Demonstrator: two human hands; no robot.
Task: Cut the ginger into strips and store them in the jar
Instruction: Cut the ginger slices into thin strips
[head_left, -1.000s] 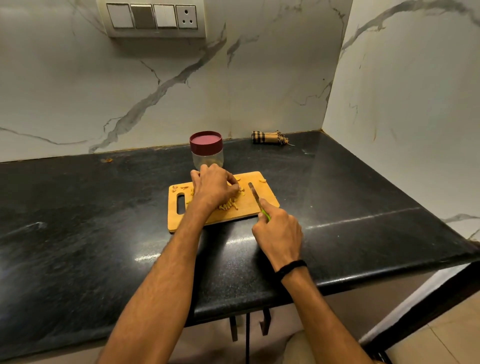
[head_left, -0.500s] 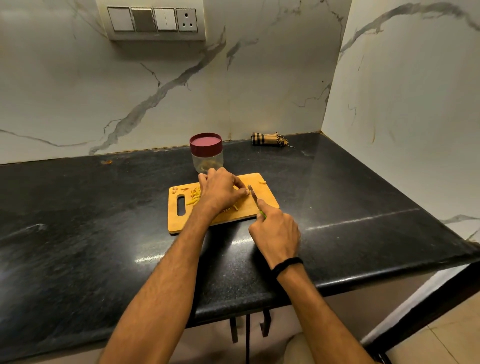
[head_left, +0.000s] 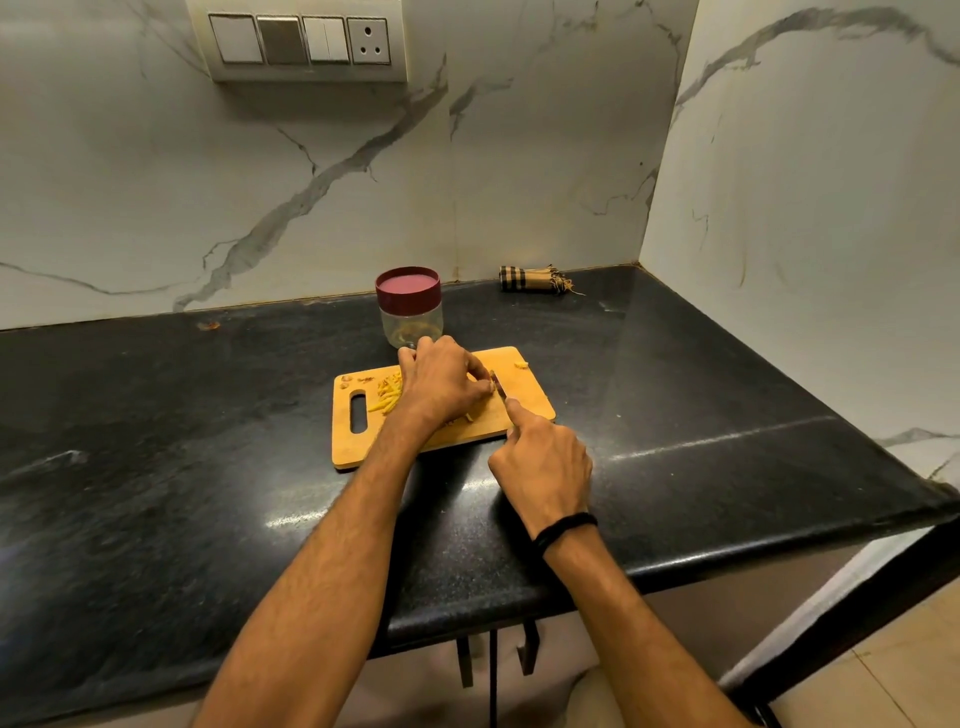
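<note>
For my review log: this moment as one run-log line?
phase: cutting | left hand: holds ginger piece on cutting board | right hand: grips knife | ginger strips: on board | jar: lidded

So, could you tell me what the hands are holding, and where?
The right hand grips the knife by its handle; the left hand pins a ginger piece with curled fingertips.

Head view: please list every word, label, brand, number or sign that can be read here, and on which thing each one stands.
There is no readable text anywhere in this view.
jar: clear wall, no label seen.
red lid: plain top, no print.
switch panel: no marks legible.
cutting board: bare wood, no brand.
folded cloth: checked pattern only.
</note>
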